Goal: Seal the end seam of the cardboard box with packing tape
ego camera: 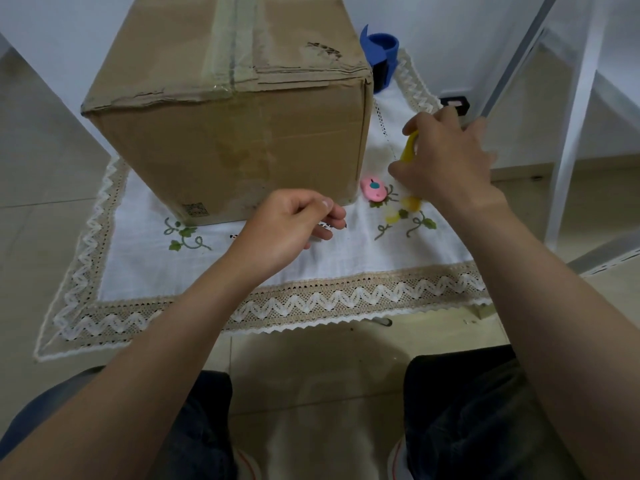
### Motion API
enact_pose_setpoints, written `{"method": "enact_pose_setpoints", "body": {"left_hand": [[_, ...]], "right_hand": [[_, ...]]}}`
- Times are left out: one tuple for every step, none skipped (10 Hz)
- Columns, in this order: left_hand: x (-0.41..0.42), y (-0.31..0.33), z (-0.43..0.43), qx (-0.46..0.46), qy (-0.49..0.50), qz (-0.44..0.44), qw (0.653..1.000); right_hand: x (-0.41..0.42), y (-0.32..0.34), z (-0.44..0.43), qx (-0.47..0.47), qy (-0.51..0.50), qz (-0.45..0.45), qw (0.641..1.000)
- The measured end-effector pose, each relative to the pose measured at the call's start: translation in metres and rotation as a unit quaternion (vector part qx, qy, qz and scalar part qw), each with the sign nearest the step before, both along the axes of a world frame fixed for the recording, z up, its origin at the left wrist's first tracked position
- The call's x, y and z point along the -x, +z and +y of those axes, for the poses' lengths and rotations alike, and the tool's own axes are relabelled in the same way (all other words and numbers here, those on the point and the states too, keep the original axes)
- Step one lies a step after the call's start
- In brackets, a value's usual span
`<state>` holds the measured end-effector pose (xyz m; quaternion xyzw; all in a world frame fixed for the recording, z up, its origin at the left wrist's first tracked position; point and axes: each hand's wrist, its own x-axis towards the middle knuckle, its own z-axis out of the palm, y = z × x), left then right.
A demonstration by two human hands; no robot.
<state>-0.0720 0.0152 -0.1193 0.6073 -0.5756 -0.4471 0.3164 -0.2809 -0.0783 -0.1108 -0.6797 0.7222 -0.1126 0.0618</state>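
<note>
A large brown cardboard box [235, 133] stands on the cloth-covered table, its top seam covered by clear tape [232, 46] that folds over the near edge. The near top edge is creased and torn. Behind the box's right corner a blue tape dispenser [381, 53] peeks out. My right hand [446, 157] is right of the box, closed on a yellow-handled tool [410, 143]. My left hand [291, 226] hovers low in front of the box with thumb and fingertips pinched together. I cannot tell whether anything thin lies between them.
A small pink cutter [373, 190] lies on the white embroidered tablecloth [311, 265] by the box's near right corner. A white metal frame [571, 116] rises at the right. My knees and shoes are below the table's front edge.
</note>
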Motion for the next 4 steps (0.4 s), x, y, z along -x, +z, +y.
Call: {"method": "enact_pose_setpoints", "body": {"left_hand": [[-0.0007, -0.0025, 0.0003, -0.001, -0.003, 0.0, 1.0], [-0.0013, -0.0031, -0.0006, 0.001, -0.006, -0.002, 1.0], [-0.0028, -0.0027, -0.0014, 0.003, -0.012, 0.0, 1.0], [-0.0007, -0.0002, 0.0006, 0.006, 0.008, 0.015, 1.0]], "right_hand": [[0.0012, -0.0062, -0.0016, -0.029, 0.001, -0.001, 1.0], [0.0057, -0.0093, -0.0026, -0.056, -0.008, 0.021, 0.998], [0.0052, -0.0125, -0.005, -0.077, -0.003, 0.044, 0.996], [0.0031, -0.0112, -0.0067, -0.088, 0.001, 0.059, 0.994]]}}
